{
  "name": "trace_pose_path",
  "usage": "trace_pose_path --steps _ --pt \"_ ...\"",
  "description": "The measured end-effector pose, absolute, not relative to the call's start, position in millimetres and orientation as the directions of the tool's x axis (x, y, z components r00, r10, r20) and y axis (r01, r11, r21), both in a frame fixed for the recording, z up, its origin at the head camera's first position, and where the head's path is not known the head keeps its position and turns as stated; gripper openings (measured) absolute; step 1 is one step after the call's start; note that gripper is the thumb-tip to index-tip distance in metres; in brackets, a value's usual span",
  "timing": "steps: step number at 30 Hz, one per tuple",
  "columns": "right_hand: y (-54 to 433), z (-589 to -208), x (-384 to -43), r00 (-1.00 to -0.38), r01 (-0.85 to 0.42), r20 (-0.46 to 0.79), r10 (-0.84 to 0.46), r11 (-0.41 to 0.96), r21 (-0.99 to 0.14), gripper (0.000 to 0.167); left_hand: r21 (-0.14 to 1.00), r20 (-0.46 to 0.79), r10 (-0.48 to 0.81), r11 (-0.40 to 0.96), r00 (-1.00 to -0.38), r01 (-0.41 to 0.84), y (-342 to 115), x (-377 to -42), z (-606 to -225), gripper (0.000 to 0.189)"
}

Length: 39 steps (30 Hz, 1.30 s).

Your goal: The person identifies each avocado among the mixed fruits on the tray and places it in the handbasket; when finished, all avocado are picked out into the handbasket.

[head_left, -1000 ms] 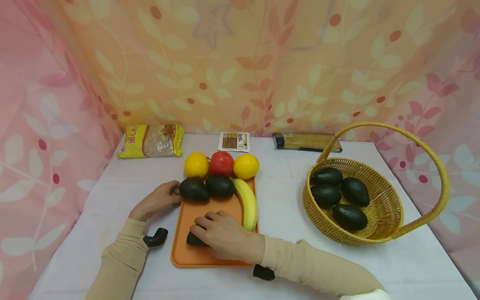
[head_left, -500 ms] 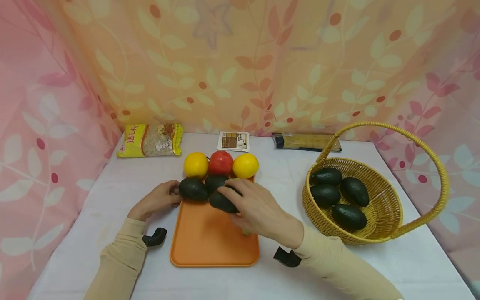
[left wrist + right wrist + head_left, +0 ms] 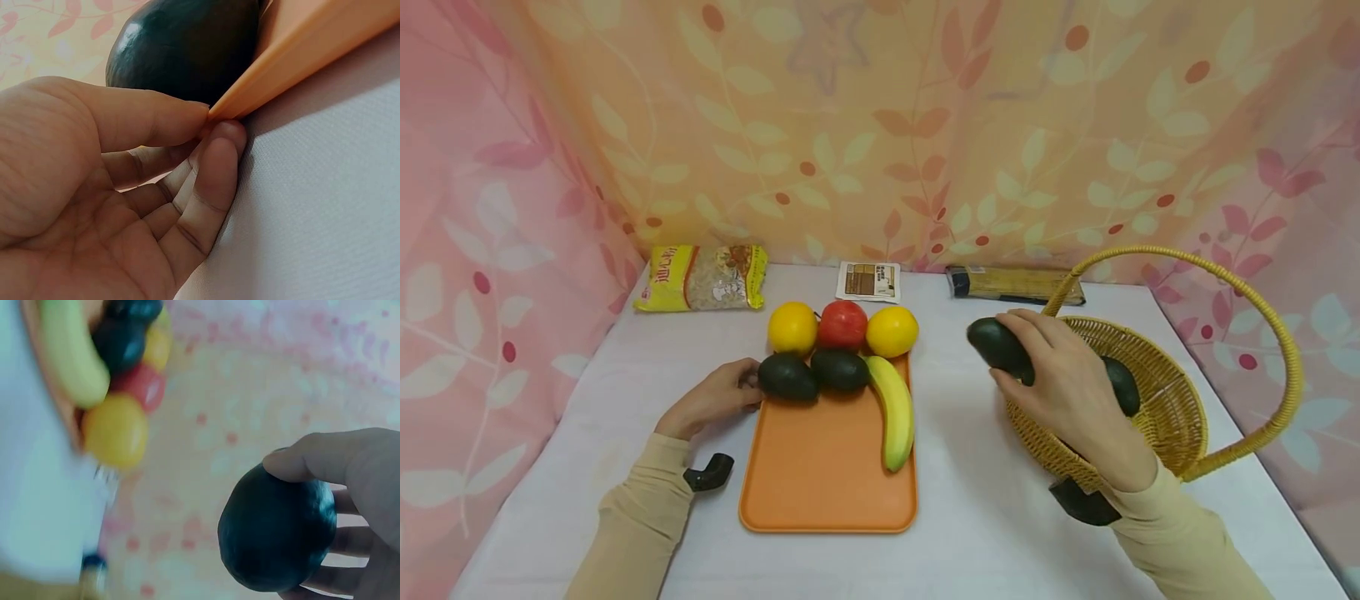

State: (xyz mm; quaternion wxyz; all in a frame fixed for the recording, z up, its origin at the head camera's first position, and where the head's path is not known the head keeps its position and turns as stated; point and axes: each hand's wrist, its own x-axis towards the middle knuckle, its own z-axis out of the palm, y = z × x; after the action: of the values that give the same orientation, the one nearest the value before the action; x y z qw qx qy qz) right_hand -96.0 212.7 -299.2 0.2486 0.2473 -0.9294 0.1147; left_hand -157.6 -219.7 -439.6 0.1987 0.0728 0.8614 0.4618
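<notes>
My right hand (image 3: 1067, 387) holds a dark green avocado (image 3: 1000, 346) in the air at the left side of the wicker basket (image 3: 1187, 417); the right wrist view shows thumb and fingers around this avocado (image 3: 275, 531). With thumb and fingertips my left hand (image 3: 718, 400) pinches the left rim of the orange tray (image 3: 827, 467), as the left wrist view shows at the tray edge (image 3: 300, 69). Close by that grip lies one avocado (image 3: 787, 377), with a second avocado (image 3: 840, 371) beside it. Along the tray's right side lies a banana (image 3: 891, 412).
Behind the avocados sit a yellow fruit (image 3: 792, 330), a red apple (image 3: 842, 326) and another yellow fruit (image 3: 892, 332). A yellow food bag (image 3: 700, 279), a small packet (image 3: 868, 282) and a long flat package (image 3: 1015, 284) line the back. The basket's tall handle (image 3: 1288, 367) arches up; an avocado (image 3: 1122, 386) shows inside.
My right hand has lifted an avocado off the front of the tray and carried it right, over to the basket. My left hand has stayed at the tray's left rim.
</notes>
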Motion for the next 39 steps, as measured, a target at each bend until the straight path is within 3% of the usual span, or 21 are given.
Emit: trace_pose_path --steps 11,21,24,31,39 --pt "295 -311 -99 -0.865 -0.215 0.481 -0.144 0.972 -0.095 0.066 0.827 -0.27 0.312 0.559 -0.911 -0.055 -221 -156 -435 0.036" --pt "322 -331 -96 -0.832 -0.096 0.547 -0.093 0.995 0.022 0.057 0.829 -0.266 0.313 0.558 -0.912 -0.05 -220 -156 -439 0.036" --pt "327 -335 -94 -0.847 -0.07 0.527 -0.071 0.997 0.022 0.053 0.826 -0.263 0.313 0.562 -0.913 -0.045 -220 -156 -439 0.035" --pt "333 -340 -89 -0.924 0.037 0.38 0.049 0.999 -0.038 0.043 0.816 -0.273 0.304 0.576 -0.913 -0.052 -220 -158 -440 0.032" --pt "341 -346 -90 -0.984 0.1 0.14 0.109 0.992 -0.07 0.053 0.813 -0.278 0.303 0.579 -0.912 -0.056 -220 -159 -441 0.032"
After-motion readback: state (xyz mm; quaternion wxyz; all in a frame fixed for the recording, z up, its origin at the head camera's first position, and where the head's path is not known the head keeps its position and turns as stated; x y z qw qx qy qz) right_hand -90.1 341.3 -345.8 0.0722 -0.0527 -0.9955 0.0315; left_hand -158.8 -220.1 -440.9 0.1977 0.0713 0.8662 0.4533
